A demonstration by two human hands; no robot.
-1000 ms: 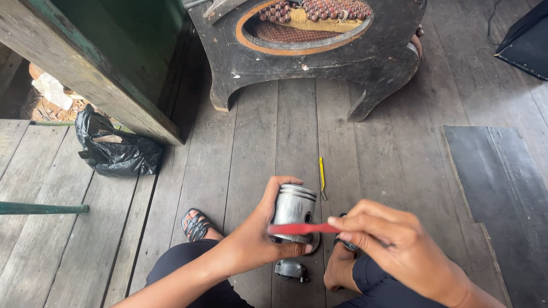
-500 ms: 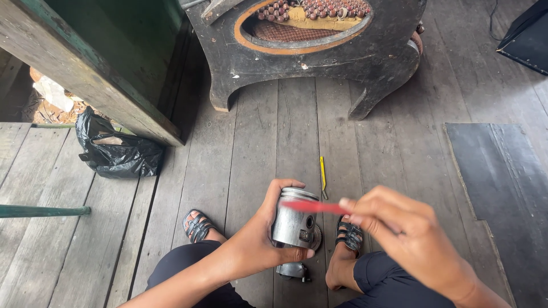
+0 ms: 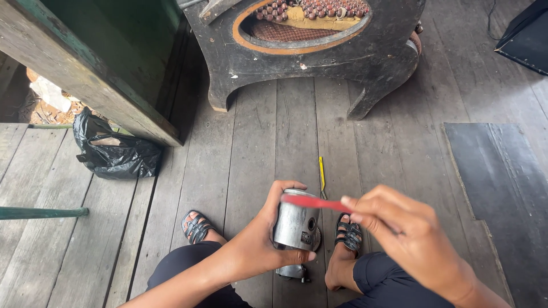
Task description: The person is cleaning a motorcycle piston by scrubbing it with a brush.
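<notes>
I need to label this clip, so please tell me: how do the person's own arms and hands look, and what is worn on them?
Both forearms are bare: no sleeves, gloves, watch or bracelet show. The left hand and right hand carry no rings that can be seen. The fingernails look short and unpainted.

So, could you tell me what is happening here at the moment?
A person sits on a wooden plank floor, seen from their own head. Their left hand grips a grey metal cylinder, apparently a piston, upright between the knees. Their right hand holds a thin red tool with its tip at the cylinder's top rim. A yellow tool lies on the boards just beyond, and a black plastic bag sits to the left.
</notes>
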